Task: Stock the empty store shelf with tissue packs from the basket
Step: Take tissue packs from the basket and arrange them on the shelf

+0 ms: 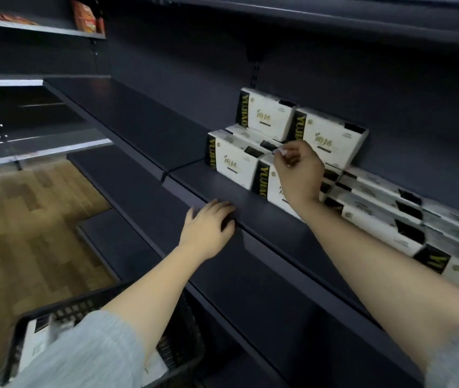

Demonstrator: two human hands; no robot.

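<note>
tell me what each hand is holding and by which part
Right hand pinches the top edge of a front-row tissue pack. Left hand holds nothing; it rests flat on the shelf edge.

I'm seeing white packs (pixel 267 114) with black end bands and gold lettering along the back of the dark navy shelf (pixel 144 130). Black lattice basket (pixel 82 306), light grey ribbed sleeves (pixel 93 351), brown wood-plank floor (pixel 26 219), orange boxes (pixel 84 16).

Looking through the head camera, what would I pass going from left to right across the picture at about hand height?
Wooden floor → bare shelf → left hand resting on the shelf edge → right hand on a tissue pack → rows of tissue packs lying flat at the far right.
</note>
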